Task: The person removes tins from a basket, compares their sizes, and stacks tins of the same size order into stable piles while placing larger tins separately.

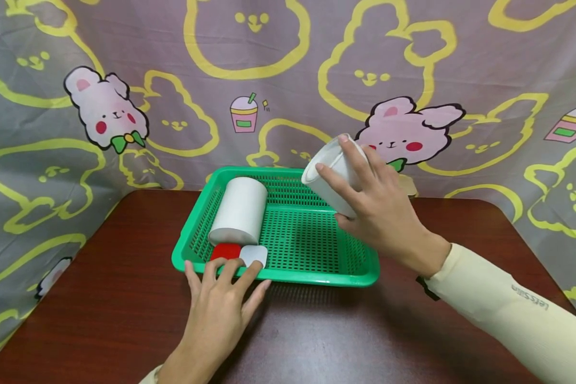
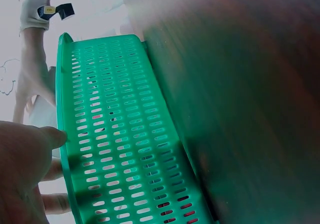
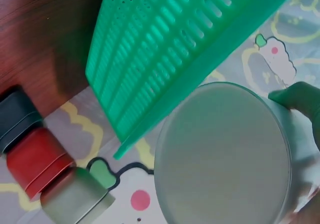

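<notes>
My right hand (image 1: 384, 208) grips a white cylindrical canister (image 1: 333, 194) above the right part of a green plastic basket (image 1: 307, 276). The canister is tilted, its rimmed end up and to the left, with two fingers at that rim. Its flat round end (image 3: 225, 154) faces the right wrist camera. At the basket's near rim my left hand (image 1: 221, 304) holds on, fingers over the edge and thumb (image 2: 52, 136) on the outside. A second white cylinder (image 1: 240, 210) lies in the basket's left side. In front of it sit a red rounded-square piece (image 1: 226, 249) and a white one (image 1: 254, 256).
Small black (image 3: 20, 116), red (image 3: 40, 159) and pale (image 3: 75, 196) containers stand in a row outside the basket, shown in the right wrist view. The dark wooden table (image 1: 101, 277) meets a patterned cloth (image 1: 163, 48) at the back and sides.
</notes>
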{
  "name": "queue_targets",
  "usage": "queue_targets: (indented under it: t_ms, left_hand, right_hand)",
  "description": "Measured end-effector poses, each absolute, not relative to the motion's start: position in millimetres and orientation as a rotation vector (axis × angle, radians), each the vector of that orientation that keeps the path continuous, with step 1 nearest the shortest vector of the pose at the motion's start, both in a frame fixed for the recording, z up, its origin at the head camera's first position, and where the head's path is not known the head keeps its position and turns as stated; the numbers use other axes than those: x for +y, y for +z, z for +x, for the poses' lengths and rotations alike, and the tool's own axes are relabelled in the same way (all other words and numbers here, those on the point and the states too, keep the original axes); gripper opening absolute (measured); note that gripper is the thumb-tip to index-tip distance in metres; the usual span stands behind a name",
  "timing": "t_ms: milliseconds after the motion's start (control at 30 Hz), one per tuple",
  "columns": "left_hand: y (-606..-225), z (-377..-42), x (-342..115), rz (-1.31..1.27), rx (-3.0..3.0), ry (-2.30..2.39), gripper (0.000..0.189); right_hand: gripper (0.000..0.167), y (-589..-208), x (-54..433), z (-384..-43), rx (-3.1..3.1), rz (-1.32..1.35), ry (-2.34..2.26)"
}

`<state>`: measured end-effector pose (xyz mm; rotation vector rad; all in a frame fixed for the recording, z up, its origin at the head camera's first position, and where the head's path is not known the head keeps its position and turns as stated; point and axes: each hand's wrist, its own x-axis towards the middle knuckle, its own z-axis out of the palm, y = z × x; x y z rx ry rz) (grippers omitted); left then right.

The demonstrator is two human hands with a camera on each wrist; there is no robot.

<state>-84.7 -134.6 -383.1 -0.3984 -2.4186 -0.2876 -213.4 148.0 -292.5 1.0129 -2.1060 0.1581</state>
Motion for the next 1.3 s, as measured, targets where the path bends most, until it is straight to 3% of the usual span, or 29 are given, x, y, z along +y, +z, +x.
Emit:
queue_targets:
  t_ms: [667,1300]
  left_hand:
    - [-382,-86,-132,-0.396,-2.417,-0.292,0.064]
    - [-382,-85,-133,-0.399,-2.404,-0.307,0.065]
  right_hand:
    - [0.095,-295,215,-197,-1.948,0.502,0.395]
    - [0.082,-338,260,-219,-1.758,0.214,0.748]
